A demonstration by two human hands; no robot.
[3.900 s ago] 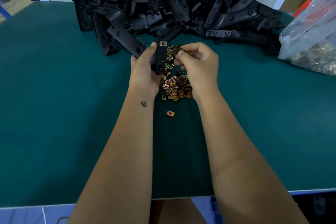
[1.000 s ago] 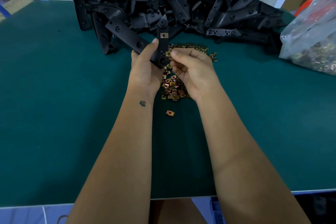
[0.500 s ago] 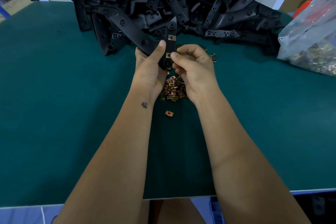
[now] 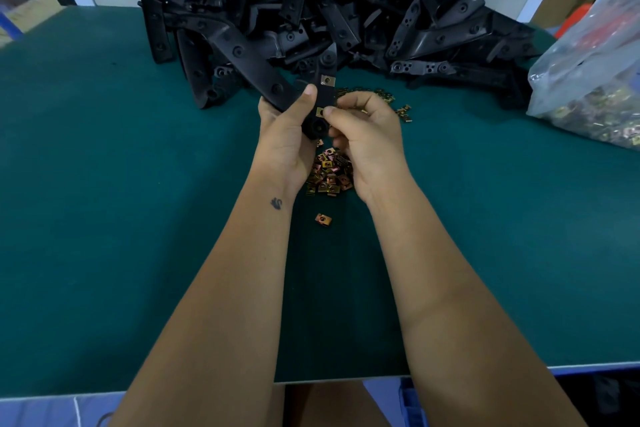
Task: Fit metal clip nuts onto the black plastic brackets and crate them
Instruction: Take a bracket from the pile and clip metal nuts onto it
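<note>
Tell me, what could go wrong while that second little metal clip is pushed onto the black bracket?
The right hand pinches the small brass-coloured clip nut at the long black plastic bracket's edge; it could slip and fall into the loose clip pile. The left hand grips only one end, so the bracket might twist.

Your green table | big pile of black brackets along the far edge | heap of clip nuts in the middle, one loose nut nearer you | clear bag at your far right corner
</note>
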